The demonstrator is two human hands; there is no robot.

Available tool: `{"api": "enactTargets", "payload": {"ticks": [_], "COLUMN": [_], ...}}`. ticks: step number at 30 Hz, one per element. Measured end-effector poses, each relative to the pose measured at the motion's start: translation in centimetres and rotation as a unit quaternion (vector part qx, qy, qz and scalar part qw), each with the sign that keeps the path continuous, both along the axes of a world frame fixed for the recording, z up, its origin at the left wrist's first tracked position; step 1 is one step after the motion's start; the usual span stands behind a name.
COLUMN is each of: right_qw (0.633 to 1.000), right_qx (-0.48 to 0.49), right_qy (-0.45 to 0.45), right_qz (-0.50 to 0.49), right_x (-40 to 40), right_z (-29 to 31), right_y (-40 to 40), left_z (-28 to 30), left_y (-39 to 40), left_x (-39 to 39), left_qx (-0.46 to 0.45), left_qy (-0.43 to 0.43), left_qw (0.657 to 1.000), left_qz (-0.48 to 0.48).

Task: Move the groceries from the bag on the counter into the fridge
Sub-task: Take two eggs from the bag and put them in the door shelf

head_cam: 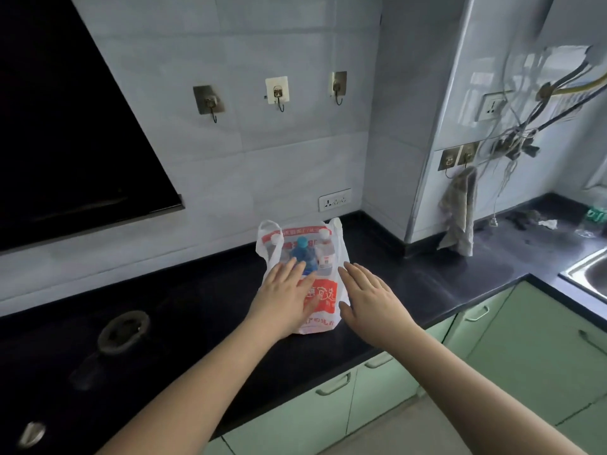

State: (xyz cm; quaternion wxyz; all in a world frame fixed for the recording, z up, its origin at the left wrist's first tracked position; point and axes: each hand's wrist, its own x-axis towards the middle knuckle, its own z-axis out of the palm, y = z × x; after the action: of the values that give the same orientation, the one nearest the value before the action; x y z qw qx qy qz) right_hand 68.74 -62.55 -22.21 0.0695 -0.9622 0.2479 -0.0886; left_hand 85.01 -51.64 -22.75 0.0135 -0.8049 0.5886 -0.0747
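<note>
A white plastic bag with red print lies on the black counter, its handles pointing toward the wall. Through the plastic I see a blue-capped bottle between two white-capped bottles. My left hand is over the bag's left side with straight fingers, seemingly resting on it. My right hand hovers just right of the bag, fingers straight, holding nothing. The fridge is out of view.
A black range hood hangs at the upper left. Hooks and a socket sit on the tiled wall. A cloth hangs at the corner pillar. A steel sink is at the right. Green cabinets run below.
</note>
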Motion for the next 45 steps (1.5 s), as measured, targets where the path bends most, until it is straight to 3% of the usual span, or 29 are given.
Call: {"api": "enactTargets", "payload": {"ticks": [8,20,24,33,40,45], "right_qw": [0.998,1.0,0.998,0.999,0.996,0.994], "right_qx": [0.038,0.015,0.054,0.006,-0.019,-0.022], "right_qy": [-0.025,-0.023,-0.016,0.025,0.067,0.092], "right_qz": [0.033,0.014,-0.009,0.026,0.053,0.063], "right_x": [6.2,14.0,15.2,16.4,17.1,17.3], "right_z": [0.1,0.3,-0.7,-3.2,-4.8,-5.5], "right_y": [-2.8,-6.4,-7.7,-11.8,-14.9,-16.8], "left_z": [-0.4,3.3,3.4,0.7,-2.6,-3.7], "left_y": [-1.8,-8.2,-10.6,-10.7,-9.6,-8.7], "left_x": [4.4,12.1,12.5,14.1,15.9,16.6], "left_qx": [-0.022,-0.164,-0.114,-0.089,-0.015,-0.002], "left_qy": [0.014,-0.001,0.066,0.048,0.049,0.017], "left_qw": [1.0,0.985,0.99,0.995,0.993,0.997], "left_qz": [0.006,-0.054,-0.055,-0.012,0.106,0.078]}}
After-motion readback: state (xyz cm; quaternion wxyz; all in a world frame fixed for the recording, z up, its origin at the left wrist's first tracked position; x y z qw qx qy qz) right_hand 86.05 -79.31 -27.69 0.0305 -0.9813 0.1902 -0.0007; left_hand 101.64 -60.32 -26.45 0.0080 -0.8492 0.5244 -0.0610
